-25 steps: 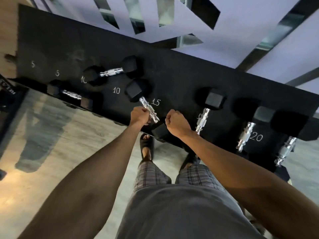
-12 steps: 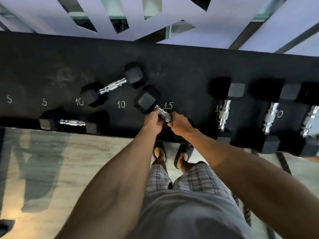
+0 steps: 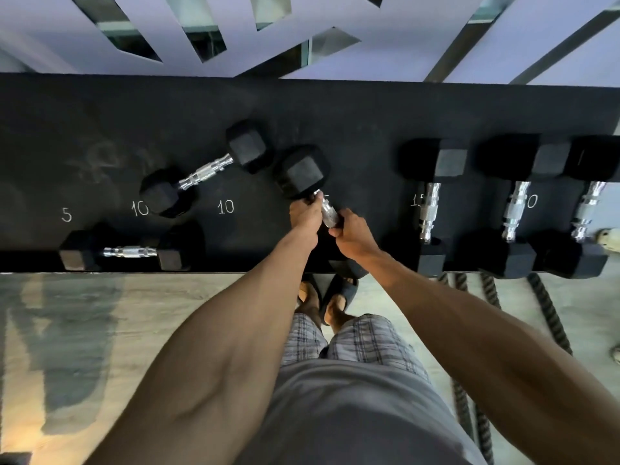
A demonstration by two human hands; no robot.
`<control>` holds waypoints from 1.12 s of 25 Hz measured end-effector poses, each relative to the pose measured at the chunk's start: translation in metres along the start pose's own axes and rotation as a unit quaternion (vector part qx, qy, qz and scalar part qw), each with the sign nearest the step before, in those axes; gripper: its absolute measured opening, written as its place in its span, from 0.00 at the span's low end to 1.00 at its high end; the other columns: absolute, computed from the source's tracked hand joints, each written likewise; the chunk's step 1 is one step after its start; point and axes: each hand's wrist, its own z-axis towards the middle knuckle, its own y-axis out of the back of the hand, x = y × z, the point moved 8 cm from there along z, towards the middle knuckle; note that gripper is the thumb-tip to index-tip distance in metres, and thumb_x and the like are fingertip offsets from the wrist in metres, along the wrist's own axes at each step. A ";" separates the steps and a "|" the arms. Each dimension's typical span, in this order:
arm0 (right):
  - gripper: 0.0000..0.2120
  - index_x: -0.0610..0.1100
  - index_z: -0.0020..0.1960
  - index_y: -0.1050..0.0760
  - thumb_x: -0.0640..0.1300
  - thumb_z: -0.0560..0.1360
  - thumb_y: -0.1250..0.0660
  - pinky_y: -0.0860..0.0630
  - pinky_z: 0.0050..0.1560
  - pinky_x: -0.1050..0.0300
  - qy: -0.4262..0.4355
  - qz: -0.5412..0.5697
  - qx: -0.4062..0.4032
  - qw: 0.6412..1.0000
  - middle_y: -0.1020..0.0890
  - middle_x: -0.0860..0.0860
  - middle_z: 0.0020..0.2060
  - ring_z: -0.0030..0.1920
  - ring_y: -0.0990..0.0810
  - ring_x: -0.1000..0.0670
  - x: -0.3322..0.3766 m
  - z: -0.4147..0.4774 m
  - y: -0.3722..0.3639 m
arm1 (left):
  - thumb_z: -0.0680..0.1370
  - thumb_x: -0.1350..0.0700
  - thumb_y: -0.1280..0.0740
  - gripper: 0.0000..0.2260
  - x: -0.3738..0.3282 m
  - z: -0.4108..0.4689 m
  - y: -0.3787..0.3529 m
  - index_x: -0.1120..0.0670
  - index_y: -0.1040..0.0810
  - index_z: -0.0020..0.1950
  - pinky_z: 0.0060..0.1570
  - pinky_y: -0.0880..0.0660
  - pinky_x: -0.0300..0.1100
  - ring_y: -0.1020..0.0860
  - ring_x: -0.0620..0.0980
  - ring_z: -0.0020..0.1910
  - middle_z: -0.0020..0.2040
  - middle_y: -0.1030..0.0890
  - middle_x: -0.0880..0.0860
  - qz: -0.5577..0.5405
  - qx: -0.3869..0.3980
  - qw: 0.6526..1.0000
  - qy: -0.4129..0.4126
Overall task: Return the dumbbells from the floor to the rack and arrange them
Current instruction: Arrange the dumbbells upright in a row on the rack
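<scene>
A black hex dumbbell with a chrome handle lies on the black rack shelf near the chalked 15 mark. My left hand grips the upper part of its handle. My right hand grips the lower part; the near head is hidden under my hands. Left of it a smaller dumbbell lies askew by the 10 marks, and another small one lies sideways along the front edge. Three larger dumbbells stand in a row on the right.
Chalk numbers 5, 10, 10 mark the shelf's left half. Thick black ropes lie on the floor under the right end. My sandalled feet stand at the rack's front edge. A white slatted wall rises behind the rack.
My view has swung until the rack runs level. My right hand has moved onto the handle beside my left, and the dumbbell has shifted slightly right on the shelf.
</scene>
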 end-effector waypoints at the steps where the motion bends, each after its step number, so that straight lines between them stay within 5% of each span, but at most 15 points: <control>1: 0.13 0.38 0.60 0.28 0.40 0.77 0.34 0.27 0.48 0.52 -0.009 0.027 -0.008 1.000 0.19 0.41 0.54 0.55 0.20 0.41 0.000 -0.001 0.001 | 0.78 0.51 0.31 0.16 -0.011 -0.001 -0.003 0.60 0.21 0.60 0.59 0.22 0.48 0.19 0.54 0.56 0.56 0.17 0.56 0.049 0.006 0.999 -0.020; 4: 0.14 0.36 0.61 0.28 0.40 0.78 0.33 0.34 0.43 0.61 -0.032 0.087 -0.028 0.995 0.19 0.41 0.55 0.55 0.20 0.42 0.008 0.001 -0.003 | 0.79 0.49 0.33 0.17 -0.036 0.004 -0.012 0.60 0.21 0.60 0.51 0.22 0.42 0.19 0.51 0.53 0.56 0.18 0.54 0.160 0.047 0.983 -0.071; 11: 0.15 0.36 0.62 0.29 0.42 0.78 0.33 0.30 0.42 0.60 -0.041 0.153 -0.044 0.986 0.19 0.42 0.55 0.53 0.20 0.45 0.031 0.014 -0.015 | 0.80 0.51 0.35 0.14 -0.070 0.014 -0.009 0.59 0.20 0.59 0.49 0.30 0.38 0.20 0.50 0.53 0.55 0.18 0.54 0.285 0.069 0.947 -0.131; 16: 0.14 0.37 0.60 0.30 0.42 0.79 0.34 0.32 0.35 0.65 -0.026 0.135 -0.048 0.989 0.18 0.42 0.53 0.49 0.19 0.46 0.034 0.013 -0.020 | 0.80 0.50 0.35 0.14 -0.066 0.019 -0.004 0.58 0.20 0.60 0.50 0.29 0.37 0.20 0.52 0.58 0.58 0.18 0.55 0.286 0.081 0.945 -0.133; 19: 0.15 0.36 0.62 0.30 0.42 0.79 0.33 0.31 0.41 0.61 -0.031 0.129 -0.045 0.990 0.19 0.41 0.55 0.54 0.20 0.44 0.028 0.007 -0.023 | 0.80 0.51 0.35 0.15 -0.055 0.017 -0.005 0.58 0.20 0.61 0.50 0.29 0.37 0.20 0.52 0.58 0.58 0.18 0.55 0.285 0.088 0.947 -0.123; 26: 0.14 0.36 0.62 0.30 0.41 0.79 0.35 0.35 0.32 0.67 -0.025 0.111 -0.054 0.992 0.20 0.43 0.54 0.48 0.22 0.48 0.032 0.011 -0.003 | 0.80 0.51 0.35 0.13 -0.069 0.019 -0.014 0.58 0.19 0.56 0.51 0.23 0.40 0.17 0.52 0.52 0.54 0.16 0.56 0.267 0.102 0.949 -0.136; 28: 0.14 0.35 0.62 0.30 0.41 0.79 0.35 0.34 0.36 0.65 -0.024 0.105 -0.056 0.993 0.19 0.42 0.54 0.50 0.21 0.47 0.034 0.015 0.003 | 0.80 0.51 0.34 0.13 -0.073 0.024 -0.016 0.58 0.18 0.56 0.56 0.20 0.46 0.17 0.53 0.51 0.53 0.16 0.57 0.264 0.104 0.949 -0.135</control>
